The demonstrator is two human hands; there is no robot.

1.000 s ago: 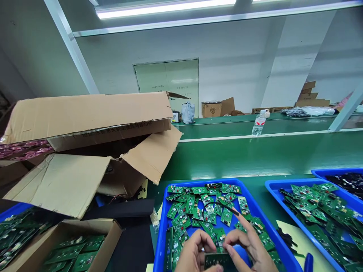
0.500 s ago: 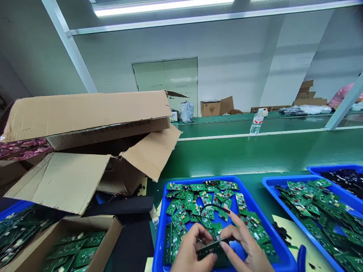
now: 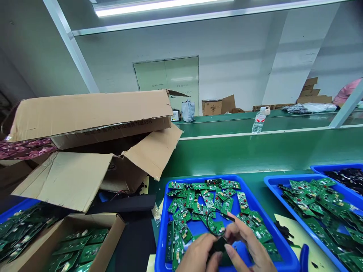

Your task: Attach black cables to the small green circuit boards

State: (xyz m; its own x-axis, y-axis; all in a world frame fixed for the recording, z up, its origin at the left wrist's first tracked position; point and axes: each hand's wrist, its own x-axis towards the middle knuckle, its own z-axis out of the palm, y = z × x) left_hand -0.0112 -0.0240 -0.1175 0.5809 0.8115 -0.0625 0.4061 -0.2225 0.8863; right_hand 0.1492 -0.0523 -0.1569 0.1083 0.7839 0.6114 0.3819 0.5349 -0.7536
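Over the front of a blue tray [image 3: 163, 226], my left hand [image 3: 198, 252] is closed on a dark green circuit board [image 3: 219, 246], mostly hidden by the fingers. My right hand [image 3: 246, 241] pinches the board's right side with thumb and fingers. A thin black cable [image 3: 209, 223] loops up from the board, and its end lies by my right index finger. Beneath and around the hands, many loose green circuit boards [image 3: 190, 198] with small white and red parts lie in the tray.
At right stand a second blue tray [image 3: 268, 185] of boards and another with black parts [image 3: 347, 177]. Blue-handled pliers or cutters [image 3: 304, 257] lie beside the middle tray. At left are a small carton [image 3: 116, 226] of boards and a large open carton [image 3: 93, 113]. A water bottle [image 3: 259, 121] stands behind.
The board has turned in my fingers, so less of its edge shows. My left hand has shifted slightly right and lower. My right index finger has bent in, and the cable loop has moved right.
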